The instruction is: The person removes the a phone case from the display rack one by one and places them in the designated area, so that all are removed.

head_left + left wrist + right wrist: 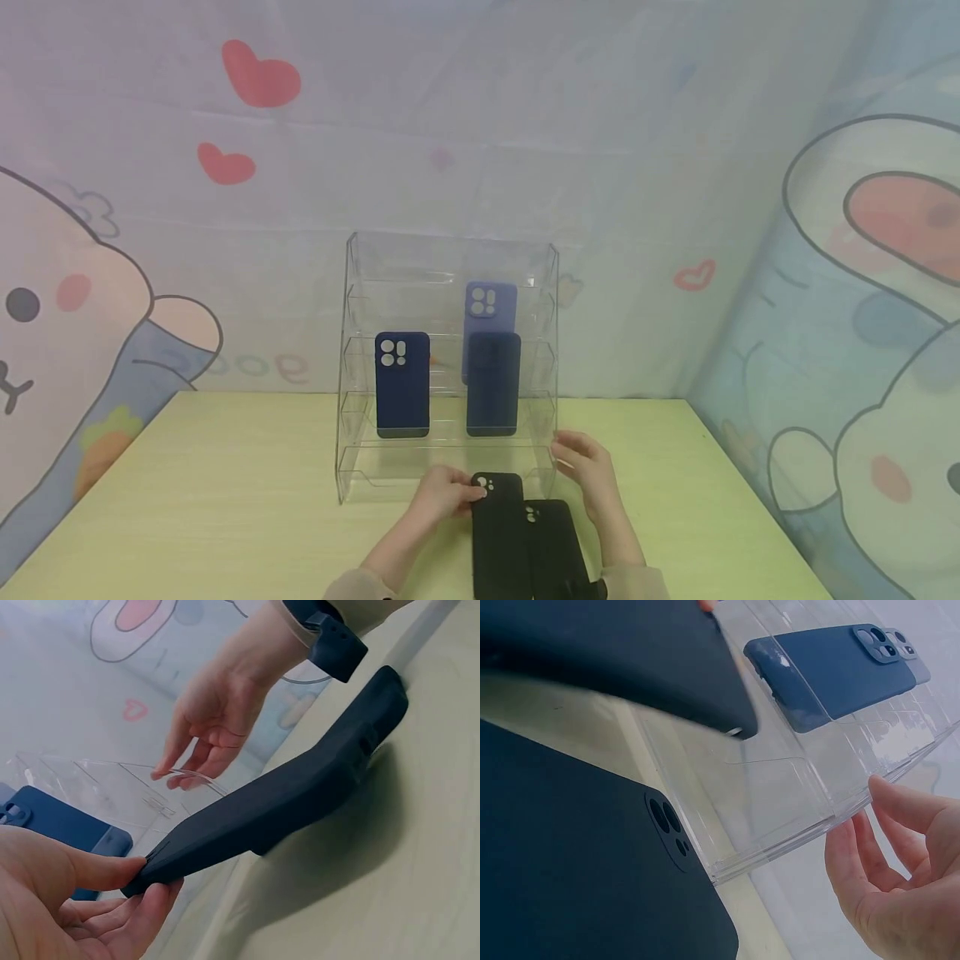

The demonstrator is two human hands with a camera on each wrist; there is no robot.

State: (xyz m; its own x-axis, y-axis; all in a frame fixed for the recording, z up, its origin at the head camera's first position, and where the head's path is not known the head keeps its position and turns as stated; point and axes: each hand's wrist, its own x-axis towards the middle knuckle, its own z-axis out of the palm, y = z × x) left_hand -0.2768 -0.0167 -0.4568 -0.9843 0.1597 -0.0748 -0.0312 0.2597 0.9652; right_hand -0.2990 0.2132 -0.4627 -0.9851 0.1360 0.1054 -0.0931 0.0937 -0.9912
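My left hand pinches the camera end of a black phone case between thumb and fingers. In the left wrist view that end is raised over the table. Beside it lies a second black phone case, partly overlapped by the first; its camera cutouts show in the right wrist view. At the right side of a clear tiered display rack, my right hand touches the side panel's edge with lightly bent fingers. A dark blue phone case leans in the rack's left part.
On the rack's right part stand another dark blue case and, behind and above it, a lavender case. The rack stands on a pale yellow table, in front of a cartoon-printed cloth backdrop.
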